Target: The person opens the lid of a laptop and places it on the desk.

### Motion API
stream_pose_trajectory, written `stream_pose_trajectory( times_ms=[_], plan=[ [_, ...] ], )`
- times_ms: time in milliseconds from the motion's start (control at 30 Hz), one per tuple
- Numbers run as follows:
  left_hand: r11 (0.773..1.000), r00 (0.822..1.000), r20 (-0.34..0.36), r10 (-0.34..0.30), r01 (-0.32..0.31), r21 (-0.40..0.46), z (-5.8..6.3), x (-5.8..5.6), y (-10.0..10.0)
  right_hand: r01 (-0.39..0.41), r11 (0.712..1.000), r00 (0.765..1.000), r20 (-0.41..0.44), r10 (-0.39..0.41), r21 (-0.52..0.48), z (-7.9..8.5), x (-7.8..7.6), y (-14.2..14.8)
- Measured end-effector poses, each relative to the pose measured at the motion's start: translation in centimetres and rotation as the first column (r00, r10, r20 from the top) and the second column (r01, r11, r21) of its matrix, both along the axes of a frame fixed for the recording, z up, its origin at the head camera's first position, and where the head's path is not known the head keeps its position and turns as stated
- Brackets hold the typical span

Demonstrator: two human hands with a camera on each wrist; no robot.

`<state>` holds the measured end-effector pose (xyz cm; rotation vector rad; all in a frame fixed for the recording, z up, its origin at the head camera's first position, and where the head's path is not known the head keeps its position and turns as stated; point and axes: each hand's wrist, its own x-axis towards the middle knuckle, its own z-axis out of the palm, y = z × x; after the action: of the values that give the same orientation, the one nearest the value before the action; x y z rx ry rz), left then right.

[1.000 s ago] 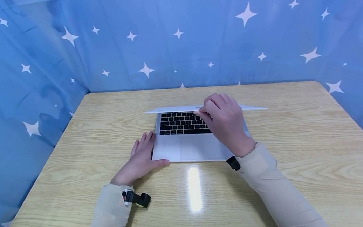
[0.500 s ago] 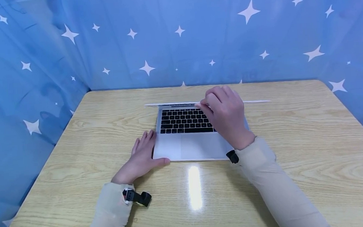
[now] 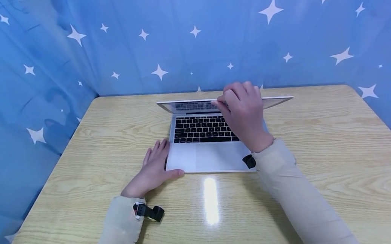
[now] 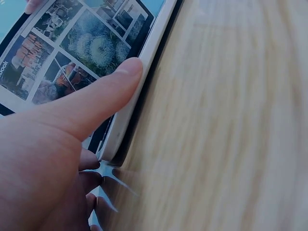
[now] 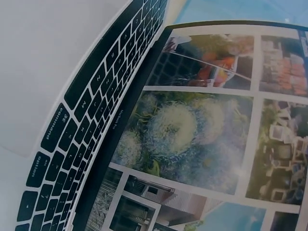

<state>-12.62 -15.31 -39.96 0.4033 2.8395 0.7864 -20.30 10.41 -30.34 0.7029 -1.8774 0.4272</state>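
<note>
A silver laptop (image 3: 215, 156) lies on the wooden table, its black keyboard (image 3: 199, 129) facing up. Its lid (image 3: 187, 106) stands partly raised. My right hand (image 3: 244, 114) pinches the lid's top edge between thumb and fingers and covers part of the keys. My left hand (image 3: 155, 169) rests at the base's front left corner, fingers straight along the left side. In the left wrist view, its thumb (image 4: 103, 96) lies at the front rim. The right wrist view shows the lit screen (image 5: 192, 130) with a grid of photos; the right hand is outside that view.
The wooden table (image 3: 337, 157) spreads around the laptop on all sides. A blue curtain (image 3: 190, 50) with white stars hangs behind and to the left. Black wrist cameras sit on both sleeves; the right one (image 3: 249, 161) is close over the laptop's front right corner.
My right hand has lifted the lid further up and back, so the screen's inner side and more of the keyboard now show. The left hand has stayed at the corner.
</note>
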Motion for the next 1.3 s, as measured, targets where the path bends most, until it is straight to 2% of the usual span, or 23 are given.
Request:
stream_pose_trajectory(
  times_ms=[533, 900, 1300],
  plan=[
    [1.000, 1.000, 0.004, -0.003, 0.003, -0.010, -0.1, 0.0, 0.0, -0.014, 0.999, 1.000, 0.021, 0.015, -0.046, 0.1, -1.1, -0.2],
    [1.000, 1.000, 0.016, 0.005, -0.005, 0.000, 0.0, -0.1, 0.1, 0.051, 0.998, 0.996, 0.079, -0.047, -0.044, 0.7, -2.5, -0.4],
    [1.000, 1.000, 0.023, 0.007, -0.007, -0.005, -0.1, -0.1, 0.1, 0.061, 0.994, 0.992, 0.115, -0.051, -0.087, 1.2, -3.9, -0.6]
  ],
)
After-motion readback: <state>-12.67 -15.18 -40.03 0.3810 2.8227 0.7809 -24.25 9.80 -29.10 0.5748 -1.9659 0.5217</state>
